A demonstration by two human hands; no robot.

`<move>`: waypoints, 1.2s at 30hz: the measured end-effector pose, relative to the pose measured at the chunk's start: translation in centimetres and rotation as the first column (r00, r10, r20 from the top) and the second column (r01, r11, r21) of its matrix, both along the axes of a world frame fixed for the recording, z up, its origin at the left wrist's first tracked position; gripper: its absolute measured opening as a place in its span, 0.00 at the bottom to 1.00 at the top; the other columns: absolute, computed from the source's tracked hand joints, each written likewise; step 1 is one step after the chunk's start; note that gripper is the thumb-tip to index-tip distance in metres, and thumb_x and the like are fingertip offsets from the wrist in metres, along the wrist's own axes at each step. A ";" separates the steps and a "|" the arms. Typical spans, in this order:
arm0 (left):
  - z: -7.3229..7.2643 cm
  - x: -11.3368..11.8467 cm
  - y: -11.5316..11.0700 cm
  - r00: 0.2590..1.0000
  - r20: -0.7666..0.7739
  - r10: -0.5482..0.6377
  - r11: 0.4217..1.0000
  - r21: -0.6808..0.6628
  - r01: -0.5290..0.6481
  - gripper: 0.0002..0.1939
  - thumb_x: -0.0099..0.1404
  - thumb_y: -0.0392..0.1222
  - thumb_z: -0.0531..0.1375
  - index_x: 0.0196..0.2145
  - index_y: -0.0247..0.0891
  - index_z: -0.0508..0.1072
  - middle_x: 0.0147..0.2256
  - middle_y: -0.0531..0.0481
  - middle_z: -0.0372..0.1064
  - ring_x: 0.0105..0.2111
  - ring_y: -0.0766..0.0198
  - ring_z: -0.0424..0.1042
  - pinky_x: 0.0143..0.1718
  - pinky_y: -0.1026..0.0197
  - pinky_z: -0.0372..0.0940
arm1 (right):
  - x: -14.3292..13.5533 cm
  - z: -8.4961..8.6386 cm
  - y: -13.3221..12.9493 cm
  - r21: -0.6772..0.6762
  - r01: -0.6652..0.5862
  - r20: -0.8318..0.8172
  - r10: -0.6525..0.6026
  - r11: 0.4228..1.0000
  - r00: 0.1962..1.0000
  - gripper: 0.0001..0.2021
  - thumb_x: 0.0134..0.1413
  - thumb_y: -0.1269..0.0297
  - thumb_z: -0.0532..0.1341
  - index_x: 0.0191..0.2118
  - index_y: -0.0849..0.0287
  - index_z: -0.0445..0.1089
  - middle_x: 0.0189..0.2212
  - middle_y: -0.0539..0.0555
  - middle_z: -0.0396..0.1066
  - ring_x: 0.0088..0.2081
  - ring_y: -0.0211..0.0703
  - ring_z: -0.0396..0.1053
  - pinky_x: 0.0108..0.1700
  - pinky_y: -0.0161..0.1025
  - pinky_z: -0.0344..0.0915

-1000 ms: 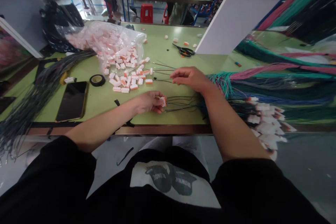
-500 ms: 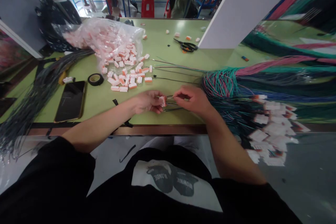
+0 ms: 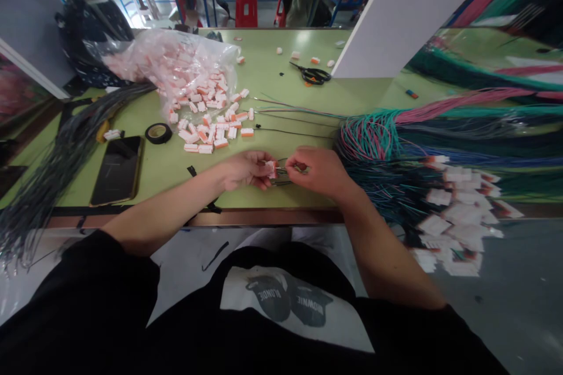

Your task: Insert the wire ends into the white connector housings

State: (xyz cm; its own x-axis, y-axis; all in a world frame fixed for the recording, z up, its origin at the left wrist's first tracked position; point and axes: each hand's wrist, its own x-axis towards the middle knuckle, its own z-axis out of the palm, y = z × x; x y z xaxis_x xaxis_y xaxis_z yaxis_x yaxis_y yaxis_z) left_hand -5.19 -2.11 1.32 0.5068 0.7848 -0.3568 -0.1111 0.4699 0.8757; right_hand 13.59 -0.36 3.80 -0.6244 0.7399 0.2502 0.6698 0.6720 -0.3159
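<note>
Near the table's front edge, my left hand pinches a white and orange connector housing between thumb and fingers. Thin wires run out of the housing's right side. Close against it, my right hand is closed on a thin wire at the housing's orange end; the fingers partly hide the wire's tip. Beyond the hands lie several loose wires and a pile of similar housings, some spilling from a clear plastic bag.
A phone and a roll of black tape lie at left, beside a dark wire bundle. Scissors rest farther back. At right are a coiled green and pink bundle and finished-looking white connectors. A white panel stands behind.
My right hand has shifted slightly left, and its fingers have come nearer the housing. My left hand keeps its pinch on the housing, almost in the same place.
</note>
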 end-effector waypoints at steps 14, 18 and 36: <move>-0.1 0.5 -0.4 0.991 -0.101 0.091 0.977 0.199 -0.070 0.11 0.55 0.38 0.63 0.30 0.30 0.64 0.21 0.55 0.67 0.17 0.74 0.66 0.20 0.69 0.62 | -1.4 -0.7 -0.7 -0.112 0.092 -0.001 -0.093 0.989 0.996 0.09 0.45 0.62 0.55 0.21 0.58 0.67 0.18 0.49 0.64 0.21 0.34 0.55 0.25 0.34 0.45; 0.1 0.5 -0.5 0.991 -0.087 0.106 0.972 0.219 -0.085 0.11 0.55 0.37 0.64 0.31 0.30 0.65 0.21 0.55 0.67 0.17 0.75 0.66 0.19 0.70 0.61 | -1.2 -0.8 -0.7 -0.206 0.068 -0.111 -0.092 0.976 0.990 0.10 0.47 0.62 0.54 0.24 0.59 0.69 0.20 0.49 0.66 0.22 0.34 0.58 0.26 0.33 0.49; -0.1 0.5 -0.4 0.997 -0.073 -0.025 0.988 0.152 0.036 0.17 0.47 0.44 0.68 0.27 0.30 0.66 0.22 0.53 0.68 0.17 0.75 0.66 0.19 0.71 0.61 | 1.9 4.4 7.4 -0.060 0.145 0.109 -0.138 0.988 0.985 0.12 0.50 0.62 0.54 0.33 0.61 0.74 0.30 0.54 0.73 0.32 0.41 0.67 0.34 0.36 0.59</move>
